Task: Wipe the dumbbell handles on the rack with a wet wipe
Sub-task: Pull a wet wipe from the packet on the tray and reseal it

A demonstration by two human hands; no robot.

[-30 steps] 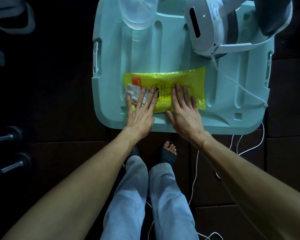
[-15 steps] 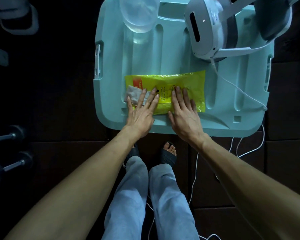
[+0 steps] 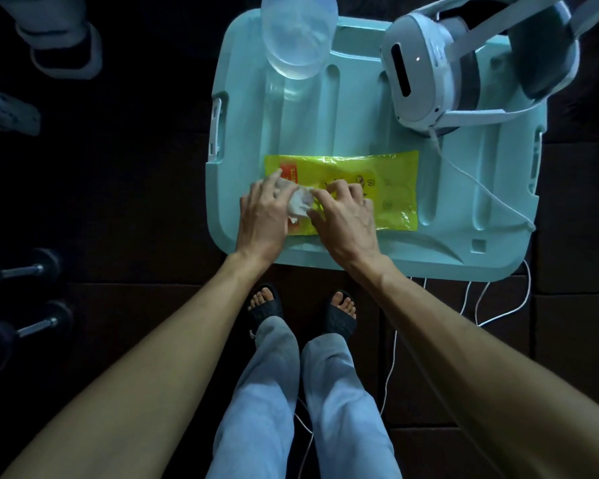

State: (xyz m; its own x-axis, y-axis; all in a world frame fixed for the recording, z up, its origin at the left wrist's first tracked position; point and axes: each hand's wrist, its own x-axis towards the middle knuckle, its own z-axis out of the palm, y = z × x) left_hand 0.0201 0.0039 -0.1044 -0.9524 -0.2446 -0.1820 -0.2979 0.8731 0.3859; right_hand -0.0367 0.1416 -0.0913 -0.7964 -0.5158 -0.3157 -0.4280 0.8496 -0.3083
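Dumbbell handles [image 3: 23,271] wait untouched at the far left of my view, two weights lying on the dark floor well apart from the work, while I draw a wet wipe [image 3: 300,203] out of its yellow pack [image 3: 388,188]. The pack lies flat on the pale green plastic lid [image 3: 464,209] that serves as my surface, near its front edge. My left hand [image 3: 263,216] is curled with its fingers closed on the crumpled white wipe at the pack's left end; my right hand [image 3: 346,216] presses down on the middle of the pack, fingertips bent and bunched just beside the wipe, though I cannot tell whether they pinch the sheet or only pin the plastic. A clear bowl [image 3: 300,39] stands at the lid's far edge, and a white headset [image 3: 426,70] with its trailing cable [image 3: 481,188] sits at the far right corner. I judge this the opening step: the wipe is not yet free of the pack, and no handle has been cleaned. The next move calls for a steady pull with the left hand while the right keeps the pack from lifting, then a turn to the left and a reach down toward the weights, with care not to drag out a second sheet.
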